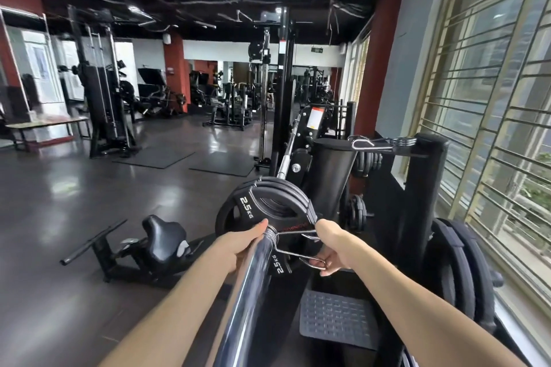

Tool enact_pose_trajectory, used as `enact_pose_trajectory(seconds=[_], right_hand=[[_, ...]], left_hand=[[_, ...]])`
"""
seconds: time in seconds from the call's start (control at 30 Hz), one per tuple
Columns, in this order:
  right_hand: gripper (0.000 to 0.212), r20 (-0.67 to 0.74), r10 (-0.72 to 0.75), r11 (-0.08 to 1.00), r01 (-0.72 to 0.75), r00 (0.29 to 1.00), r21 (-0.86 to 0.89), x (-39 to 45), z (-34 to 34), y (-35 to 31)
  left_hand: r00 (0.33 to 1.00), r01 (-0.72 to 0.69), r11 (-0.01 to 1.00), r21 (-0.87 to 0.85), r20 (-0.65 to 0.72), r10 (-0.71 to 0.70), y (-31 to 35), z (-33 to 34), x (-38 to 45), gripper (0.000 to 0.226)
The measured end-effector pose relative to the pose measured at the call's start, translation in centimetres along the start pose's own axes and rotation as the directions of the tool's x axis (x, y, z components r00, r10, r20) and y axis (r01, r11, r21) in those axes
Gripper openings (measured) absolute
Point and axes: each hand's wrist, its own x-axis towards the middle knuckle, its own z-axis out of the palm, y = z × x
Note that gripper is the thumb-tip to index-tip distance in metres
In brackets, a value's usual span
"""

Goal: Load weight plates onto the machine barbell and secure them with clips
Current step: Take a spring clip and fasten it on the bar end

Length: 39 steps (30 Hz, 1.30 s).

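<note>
black weight plates (262,211) with white lettering, chrome barbell (247,286), silver clip (295,243), red pillar (176,74)

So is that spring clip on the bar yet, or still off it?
On. The spring clip's coil rings the bar right against the 2.5 kg plates. The right hand holds its handles; the left hand holds the bar.

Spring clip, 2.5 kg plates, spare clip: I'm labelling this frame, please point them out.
spring clip (270,232), head view, its coil around the bar
2.5 kg plates (243,202), head view, front plate's face
spare clip (403,140), head view, its coil
</note>
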Motion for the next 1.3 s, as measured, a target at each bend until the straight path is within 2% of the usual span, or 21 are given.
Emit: enact_pose_trajectory(seconds=[0.1, 0.13, 0.2, 0.27, 0.33, 0.43, 0.5, 0.57, 0.6, 0.67, 0.7, 0.77, 0.83, 0.87, 0.9, 1.0, 1.07, 1.1, 1.3], right_hand=[[0.049, 0.032, -0.005, 1.0, 0.005, 0.999, -0.001, -0.1, -0.2, 0.3], [0.053, 0.035, -0.012, 1.0, 0.013, 0.999, -0.004, -0.1, -0.3, 0.3], [0.058, 0.04, -0.015, 1.0, 0.015, 0.999, -0.01, 0.0, -0.3, 0.4], [0.061, 0.046, -0.008, 1.0, 0.009, 0.999, -0.022, 0.3, -0.3, 0.4], [0.061, 0.042, -0.001, 0.999, 0.003, 0.999, -0.038, 0.5, -0.2, 0.2], [0.057, 0.031, -0.001, 0.998, 0.003, 1.0, -0.056, 0.8, -0.3, -0.1], [0.054, 0.032, 0.013, 0.999, -0.011, 0.999, -0.039, 0.9, -0.4, -0.3], [0.051, 0.032, -0.004, 1.0, 0.005, 0.999, -0.027, 0.4, -0.4, -0.2], [0.049, 0.02, -0.012, 1.0, 0.012, 1.0, -0.02, 0.1, -0.5, 0.0], [0.046, -0.013, -0.041, 0.999, 0.041, 0.999, -0.017, -0.1, -0.7, 0.3], [0.052, -0.041, -0.078, 0.996, 0.076, 0.996, -0.042, 0.0, -0.8, 0.5], [0.072, -0.176, -0.227, 0.958, 0.187, 0.958, -0.219, 0.6, -1.3, 0.8], [0.08, -0.227, -0.421, 0.881, 0.336, 0.878, -0.333, 0.6, -1.7, 0.2], [0.079, -0.183, -0.5, 0.847, 0.433, 0.847, -0.308, 0.3, -1.7, -0.4], [0.08, -0.129, -0.573, 0.8, 0.518, 0.809, -0.304, 0.2, -1.6, -1.1], [0.099, 0.032, -0.709, 0.609, 0.636, 0.704, -0.473, 0.2, -0.8, -3.1], [0.101, 0.09, -0.698, 0.606, 0.653, 0.71, -0.454, 1.0, -0.3, -3.5], [0.099, 0.104, -0.687, 0.623, 0.657, 0.719, -0.424, 1.5, -0.2, -3.5], [0.088, 0.088, -0.74, 0.583, 0.702, 0.667, -0.409, 0.9, -0.4, -3.0]], left_hand=[[0.997, -0.064, 0.99, 0.128, -0.029, 0.068, -0.3, 0.1, -1.3, 0.044], [0.999, -0.033, 0.989, 0.141, -0.027, 0.038, -0.4, 0.0, -1.2, 0.043], [0.996, 0.078, 0.99, 0.115, 0.033, -0.082, -0.6, -0.7, -1.0, 0.063], [0.992, 0.105, 0.988, 0.117, 0.057, -0.112, -0.2, -1.2, -1.4, 0.071], [0.995, 0.087, 0.985, 0.151, 0.035, -0.094, 0.1, -1.4, -0.9, 0.058], [0.992, 0.077, 0.988, 0.134, 0.088, -0.089, 0.5, -0.8, -0.5, 0.034], [0.994, 0.077, 0.991, 0.109, 0.066, -0.084, 0.8, -0.6, -0.8, 0.03], [0.998, 0.046, 0.993, 0.107, 0.027, -0.049, 0.5, -0.6, -1.1, 0.038], [1.0, 0.029, 0.986, 0.167, -0.012, -0.027, 0.3, -0.6, -1.2, 0.048], [0.993, -0.039, 0.903, 0.428, -0.087, 0.084, 0.3, -0.9, -1.3, 0.063], [0.972, -0.086, 0.807, 0.584, -0.128, 0.197, 0.6, -1.1, -1.3, 0.063], [0.846, -0.118, 0.577, 0.808, -0.222, 0.484, 1.9, -1.7, -1.3, 0.069], [0.67, -0.202, 0.499, 0.843, -0.253, 0.698, 3.7, -2.0, -2.5, 0.06], [0.609, -0.248, 0.462, 0.851, -0.234, 0.758, 4.4, -2.0, -2.3, 0.052], [0.59, -0.28, 0.421, 0.863, -0.191, 0.785, 5.0, -1.7, -2.3, 0.053], [0.73, -0.313, 0.395, 0.864, -0.047, 0.682, 5.7, -0.8, -1.1, 0.073], [0.794, -0.32, 0.418, 0.85, 0.0, 0.608, 5.7, -0.2, 0.0, 0.078], [0.802, -0.313, 0.427, 0.848, -0.005, 0.598, 5.6, -0.1, 0.4, 0.077], [0.77, -0.311, 0.393, 0.865, -0.014, 0.638, 5.6, 0.0, 0.0, 0.073]])
